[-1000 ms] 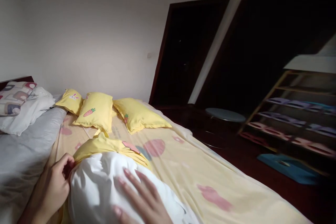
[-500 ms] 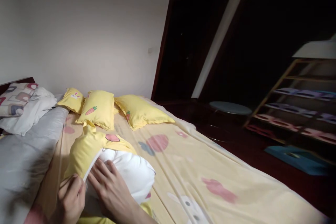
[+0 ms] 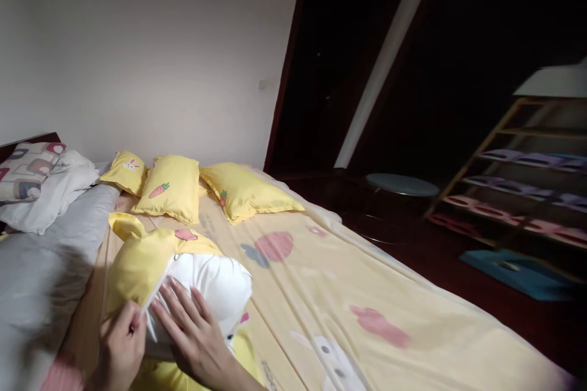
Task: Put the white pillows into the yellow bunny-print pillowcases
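Note:
A white pillow (image 3: pixel 217 284) lies partly inside a yellow pillowcase (image 3: pixel 135 266) on the bed in front of me. The case has a zipper along its opening edge, and its far corner sticks up empty. My left hand (image 3: pixel 123 339) is closed on that edge at the near left. My right hand (image 3: pixel 195 327) rests flat on the white pillow with its fingers stretched out, just right of the zipper. More yellow fabric shows under and in front of the pillow; my wrists hide part of it.
Several filled yellow pillows (image 3: pixel 172 189) lie at the far end of the patterned bedsheet (image 3: pixel 321 281). A grey mattress or cover (image 3: pixel 46 275) is at left with a patterned cushion (image 3: pixel 34 168). Rightward stand a round stool (image 3: pixel 402 184) and a shoe rack (image 3: pixel 527 159).
The white pillow's exposed end has moved left and looks smaller. The pillowcase's empty far corner now flops left. My right hand's fingers have straightened on the pillow; my left hand keeps its hold.

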Demonstrator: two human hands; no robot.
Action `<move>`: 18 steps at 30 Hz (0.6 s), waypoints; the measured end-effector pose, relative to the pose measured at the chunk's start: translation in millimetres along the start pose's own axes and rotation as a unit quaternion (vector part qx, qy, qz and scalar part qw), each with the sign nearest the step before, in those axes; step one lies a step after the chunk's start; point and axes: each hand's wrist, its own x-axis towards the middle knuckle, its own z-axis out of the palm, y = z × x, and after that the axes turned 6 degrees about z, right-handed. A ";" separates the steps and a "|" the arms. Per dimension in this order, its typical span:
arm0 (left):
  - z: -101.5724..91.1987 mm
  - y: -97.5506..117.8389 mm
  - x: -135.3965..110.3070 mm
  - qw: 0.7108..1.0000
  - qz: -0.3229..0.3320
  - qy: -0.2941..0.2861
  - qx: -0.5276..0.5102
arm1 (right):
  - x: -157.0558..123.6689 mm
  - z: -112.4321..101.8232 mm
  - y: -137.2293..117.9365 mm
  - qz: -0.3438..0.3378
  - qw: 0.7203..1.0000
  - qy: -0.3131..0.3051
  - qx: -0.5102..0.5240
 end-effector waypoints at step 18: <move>-4.7 23.0 -19.0 1.000 -0.002 -0.028 0.001 | 26.4 46.7 -33.0 0.017 0.989 -0.028 0.147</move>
